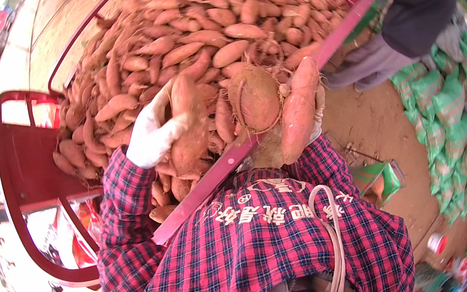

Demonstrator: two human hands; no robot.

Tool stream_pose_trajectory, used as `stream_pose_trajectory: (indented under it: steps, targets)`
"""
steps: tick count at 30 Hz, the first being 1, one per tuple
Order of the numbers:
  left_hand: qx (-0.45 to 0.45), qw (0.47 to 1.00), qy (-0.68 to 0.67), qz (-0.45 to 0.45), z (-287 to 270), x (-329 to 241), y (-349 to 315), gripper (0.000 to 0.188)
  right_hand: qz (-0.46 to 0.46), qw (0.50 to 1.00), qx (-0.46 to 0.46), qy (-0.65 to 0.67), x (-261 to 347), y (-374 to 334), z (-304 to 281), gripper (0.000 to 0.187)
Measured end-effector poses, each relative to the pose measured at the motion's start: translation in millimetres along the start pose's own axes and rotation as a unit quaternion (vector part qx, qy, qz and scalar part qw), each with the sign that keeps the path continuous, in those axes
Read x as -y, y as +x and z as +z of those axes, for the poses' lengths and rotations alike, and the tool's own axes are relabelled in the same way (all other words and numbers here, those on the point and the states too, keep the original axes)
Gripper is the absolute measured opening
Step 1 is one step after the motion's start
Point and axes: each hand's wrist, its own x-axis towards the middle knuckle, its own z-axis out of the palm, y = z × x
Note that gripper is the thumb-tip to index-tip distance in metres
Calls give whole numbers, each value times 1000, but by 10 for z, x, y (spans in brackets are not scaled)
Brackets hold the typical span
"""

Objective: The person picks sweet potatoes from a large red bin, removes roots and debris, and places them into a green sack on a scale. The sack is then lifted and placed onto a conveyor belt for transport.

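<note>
- Left hand [152, 131]: in white fabric glove, curled partway around a brown sweet potato [186, 123], long, tapered, soil-dusted, held upright above the near edge of the pile [214, 20].
- Right hand [320, 109]: holds a pink sweet potato [300, 114], long, smooth-skinned, hairy with thin rootlets, tilted. Only the glove's edge shows behind it; can't tell how far the fingers wrap.
- Between them: round sweet potato [257, 102], fat, rough, root strand curved down its left side. What supports it is unclear.
- Pile: mixed spindle and stubby shapes, dry skins, stringy roots; far end cut off at top.
- Red rail [234, 153] runs diagonally under the hands, partly covered; painted frame [27, 157] at left.
- Right side: bulging green mesh sacks [444, 106]; person in dark top [416, 7], partly hidden.
- Left hand's fingertips and its potato are motion-blurred.
</note>
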Motion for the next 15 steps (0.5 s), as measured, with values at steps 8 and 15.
stream_pose_trajectory:
  steps: [8, 15]
  targets:
    - [47, 884, 354, 302, 1316, 427, 981, 60, -58, 995, -77, -15, -15, -446, -191, 78]
    - [292, 921, 205, 159, 2032, 1350, 1180, 62, -201, 931, -299, 65, -199, -1036, -468, 80]
